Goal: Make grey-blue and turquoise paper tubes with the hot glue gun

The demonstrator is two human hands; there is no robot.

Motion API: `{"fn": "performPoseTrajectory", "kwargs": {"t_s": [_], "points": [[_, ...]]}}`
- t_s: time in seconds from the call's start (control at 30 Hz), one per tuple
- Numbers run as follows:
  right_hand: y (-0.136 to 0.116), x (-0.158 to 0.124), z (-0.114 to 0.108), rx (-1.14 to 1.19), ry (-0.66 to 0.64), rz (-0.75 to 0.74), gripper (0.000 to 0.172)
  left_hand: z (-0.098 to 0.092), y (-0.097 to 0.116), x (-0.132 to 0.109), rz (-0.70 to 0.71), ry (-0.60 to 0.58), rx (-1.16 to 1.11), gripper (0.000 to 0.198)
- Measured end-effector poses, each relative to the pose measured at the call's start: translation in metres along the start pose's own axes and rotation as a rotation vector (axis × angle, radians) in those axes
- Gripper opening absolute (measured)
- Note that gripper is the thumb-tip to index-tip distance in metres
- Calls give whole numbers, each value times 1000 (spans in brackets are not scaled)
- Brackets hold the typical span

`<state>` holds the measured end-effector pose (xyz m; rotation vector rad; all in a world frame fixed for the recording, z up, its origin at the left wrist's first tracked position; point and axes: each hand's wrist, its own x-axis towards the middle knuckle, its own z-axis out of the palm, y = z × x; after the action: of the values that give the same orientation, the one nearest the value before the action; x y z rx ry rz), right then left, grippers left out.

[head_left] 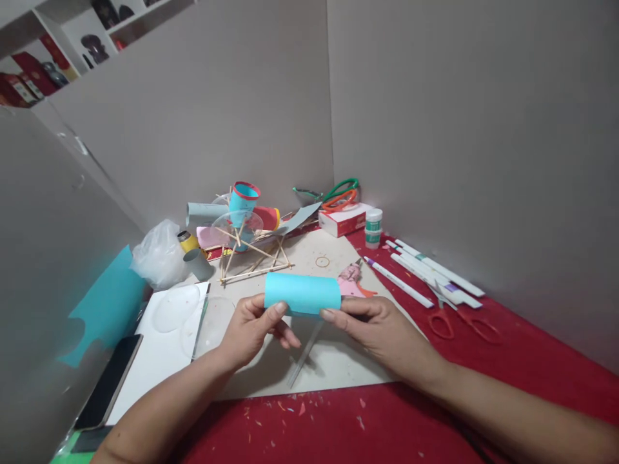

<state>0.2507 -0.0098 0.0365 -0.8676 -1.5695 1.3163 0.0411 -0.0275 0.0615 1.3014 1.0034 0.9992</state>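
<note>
A light-blue paper tube (302, 293) lies sideways in the air between my hands, above a pale board (348, 370). My left hand (254, 325) grips its left end, thumb on the front and fingers behind or inside. At the right end, my right hand (372, 325) pinches the edge between thumb and fingers. Just behind the tube rests a pink glue gun (350, 278), partly hidden. A clear glue stick (305, 354) is on the board below. Further back stands a wooden-stick frame (256, 270) bearing a blue paper cup with a red rim (244, 203).
Red-handled scissors (464, 322) and several white markers (399, 281) lie on the red cloth (532, 361) at right. Small jars (373, 229) and a red-white box (343, 220) stand behind. At left are a plastic bag (162, 254), a phone (110, 380) and cut blue paper (109, 303).
</note>
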Motion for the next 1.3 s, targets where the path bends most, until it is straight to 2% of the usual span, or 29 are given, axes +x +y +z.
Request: {"fn": "performPoseTrajectory", "kwargs": {"t_s": [0.13, 0.23, 0.4, 0.67, 1.0, 1.13, 1.3], "points": [[0, 0, 0, 18, 47, 11, 42, -3, 2, 2, 71, 131, 33, 31], [5, 0, 0, 19, 61, 40, 47, -5, 1, 4, 117, 167, 71, 31], [15, 1, -1, 3, 55, 67, 51, -8, -3, 6, 144, 163, 126, 35], [17, 2, 1, -101, 148, 15, 50, -11, -10, 14, 76, 143, 55, 35], [2, 4, 3, -79, 152, -44, 27, -8, -14, 16, -5, 102, -68, 38], [4, 4, 3, -73, 129, -12, 31, -8, -13, 13, 71, 104, -58, 36], [11, 2, 0, -85, 82, 15, 48, 0, -9, 0, 281, 175, 20, 32]]}}
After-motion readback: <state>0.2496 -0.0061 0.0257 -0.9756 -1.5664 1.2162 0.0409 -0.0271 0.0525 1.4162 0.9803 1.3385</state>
